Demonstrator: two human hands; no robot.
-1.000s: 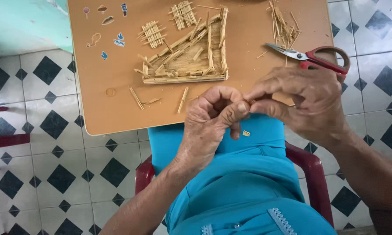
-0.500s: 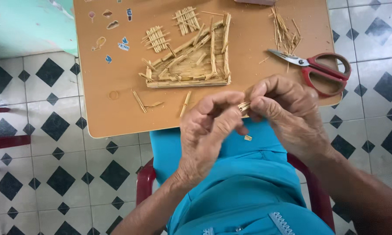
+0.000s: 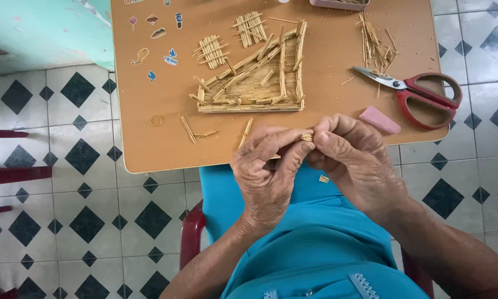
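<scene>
My left hand (image 3: 268, 171) and my right hand (image 3: 357, 163) meet over my lap at the near edge of the brown table (image 3: 149, 149). Together they pinch a short bundle of straw pieces (image 3: 307, 137) between thumbs and fingertips. A small cut straw piece (image 3: 324, 178) lies on my blue clothing (image 3: 315, 243) below the hands. Just beyond the hands sits a flat straw model (image 3: 257, 80), roughly triangular, built of glued straw sticks.
Red-handled scissors (image 3: 423, 94) lie at the table's right, with a pink eraser-like block (image 3: 379, 120) near them. Loose straw (image 3: 376, 44) is piled at the back right. Two small straw mats (image 3: 213, 51) and several stickers (image 3: 160, 33) lie farther left. Red chair arm (image 3: 189, 235) below.
The view has shifted so the table sits lower and more to the right. The pink block is now uncovered beside my right hand. My hands keep working the straw bundle.
</scene>
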